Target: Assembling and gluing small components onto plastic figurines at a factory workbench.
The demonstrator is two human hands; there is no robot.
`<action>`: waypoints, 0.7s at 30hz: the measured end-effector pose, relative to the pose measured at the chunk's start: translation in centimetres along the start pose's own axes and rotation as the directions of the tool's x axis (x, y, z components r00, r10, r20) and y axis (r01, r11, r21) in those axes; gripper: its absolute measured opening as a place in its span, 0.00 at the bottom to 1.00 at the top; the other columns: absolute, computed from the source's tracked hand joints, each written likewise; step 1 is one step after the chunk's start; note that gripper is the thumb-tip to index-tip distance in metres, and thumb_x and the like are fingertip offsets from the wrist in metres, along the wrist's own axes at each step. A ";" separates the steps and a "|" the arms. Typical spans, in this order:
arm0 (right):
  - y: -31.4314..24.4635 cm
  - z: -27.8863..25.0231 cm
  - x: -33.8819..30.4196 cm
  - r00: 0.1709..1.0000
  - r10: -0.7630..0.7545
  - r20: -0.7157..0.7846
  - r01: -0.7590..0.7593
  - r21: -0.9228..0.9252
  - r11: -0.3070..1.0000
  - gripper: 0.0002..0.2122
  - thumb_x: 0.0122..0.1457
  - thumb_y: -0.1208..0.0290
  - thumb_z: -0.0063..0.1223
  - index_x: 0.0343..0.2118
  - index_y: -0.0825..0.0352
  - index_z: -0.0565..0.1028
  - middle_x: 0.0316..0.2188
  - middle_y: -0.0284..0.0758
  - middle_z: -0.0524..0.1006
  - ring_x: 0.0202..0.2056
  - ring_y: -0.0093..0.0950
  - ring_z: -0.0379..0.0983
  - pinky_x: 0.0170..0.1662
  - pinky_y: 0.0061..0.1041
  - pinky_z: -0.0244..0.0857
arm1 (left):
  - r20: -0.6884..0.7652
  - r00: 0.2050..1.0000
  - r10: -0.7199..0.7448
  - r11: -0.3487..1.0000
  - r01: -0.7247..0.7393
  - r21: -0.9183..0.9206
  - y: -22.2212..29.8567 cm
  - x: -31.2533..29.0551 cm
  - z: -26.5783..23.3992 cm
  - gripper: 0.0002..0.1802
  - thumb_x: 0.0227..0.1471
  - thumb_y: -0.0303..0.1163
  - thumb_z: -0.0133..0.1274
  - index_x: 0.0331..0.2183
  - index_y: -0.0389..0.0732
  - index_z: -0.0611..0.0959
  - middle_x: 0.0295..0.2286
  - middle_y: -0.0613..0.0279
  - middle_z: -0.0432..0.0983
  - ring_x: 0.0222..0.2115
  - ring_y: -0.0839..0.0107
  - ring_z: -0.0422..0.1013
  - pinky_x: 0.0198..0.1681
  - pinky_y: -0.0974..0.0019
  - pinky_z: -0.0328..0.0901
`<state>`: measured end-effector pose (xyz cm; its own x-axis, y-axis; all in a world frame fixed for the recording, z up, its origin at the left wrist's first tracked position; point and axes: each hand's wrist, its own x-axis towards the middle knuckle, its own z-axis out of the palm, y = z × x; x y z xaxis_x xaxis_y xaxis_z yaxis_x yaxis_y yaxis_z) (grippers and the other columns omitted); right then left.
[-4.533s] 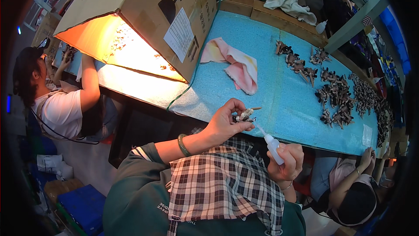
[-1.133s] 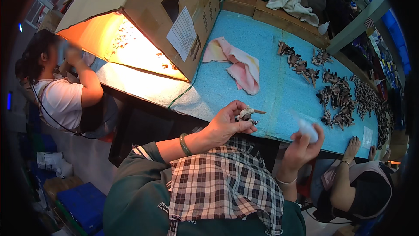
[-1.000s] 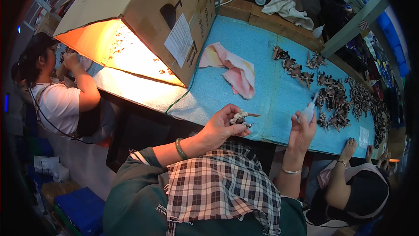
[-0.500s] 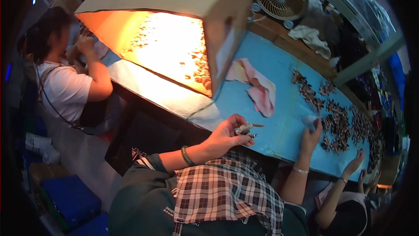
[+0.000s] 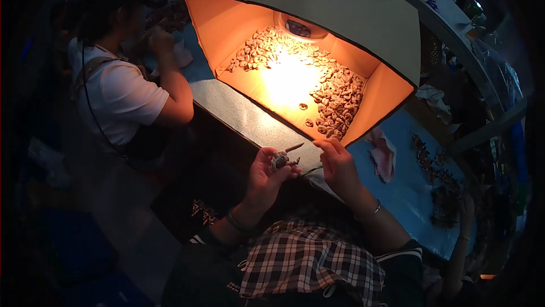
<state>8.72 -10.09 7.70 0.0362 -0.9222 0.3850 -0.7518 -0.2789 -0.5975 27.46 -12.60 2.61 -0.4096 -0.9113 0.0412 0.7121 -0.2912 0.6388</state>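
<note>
In front of the lit cardboard box, my left hand (image 5: 265, 179) is closed on a small knobbly grey figure-like piece (image 5: 280, 161). A thin, pointed brown stick (image 5: 294, 147) projects from that piece towards my right hand. Just to the right of it, my right hand (image 5: 338, 168) is raised, its fingers bent and thumb and fingertips drawn together. Whatever lies between those fingertips, if anything, is too small to make out. A gap separates the two hands.
The open cardboard box (image 5: 392, 88) holds many small brown round pieces (image 5: 340, 105) under a bright lamp. A pink-white cloth (image 5: 384, 156) and dark piles of small parts (image 5: 445, 202) lie on the blue table (image 5: 369, 193). One person (image 5: 122, 88) sits left; another's arm (image 5: 458, 250) reaches in from the right.
My right hand has come from the dark parts on the right to beside my left hand. My left hand still holds the grey piece. The view has swung right-to-left, towards the box.
</note>
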 end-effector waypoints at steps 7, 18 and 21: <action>6.8 6.3 10.8 1.000 0.003 -0.006 -0.006 -0.612 0.790 0.07 0.52 0.77 0.48 0.33 0.69 0.75 0.31 0.46 0.74 0.32 0.43 0.74 0.35 0.36 0.70 | -0.152 0.987 0.047 0.999 -0.045 0.018 3.1 -3.4 -3.8 0.20 0.51 0.17 0.53 0.44 0.44 0.69 0.35 0.63 0.74 0.35 0.63 0.76 0.38 0.65 0.73; 12.8 7.0 16.9 0.840 0.413 -0.352 -0.543 -0.538 0.645 0.13 0.56 0.64 0.46 0.28 0.65 0.80 0.31 0.44 0.79 0.34 0.39 0.77 0.37 0.37 0.72 | -0.162 0.987 -0.014 1.000 0.013 -0.005 4.1 -4.3 -6.7 0.21 0.51 0.17 0.52 0.44 0.45 0.66 0.37 0.57 0.73 0.36 0.63 0.76 0.40 0.64 0.72; 14.6 6.8 17.8 0.858 0.476 -0.194 -0.483 -0.621 0.617 0.15 0.56 0.57 0.48 0.36 0.62 0.80 0.36 0.46 0.79 0.36 0.40 0.78 0.40 0.38 0.72 | -0.116 0.993 -0.012 1.000 0.010 -0.017 3.8 -4.6 -7.2 0.21 0.51 0.17 0.52 0.44 0.46 0.65 0.40 0.55 0.73 0.36 0.61 0.76 0.41 0.63 0.72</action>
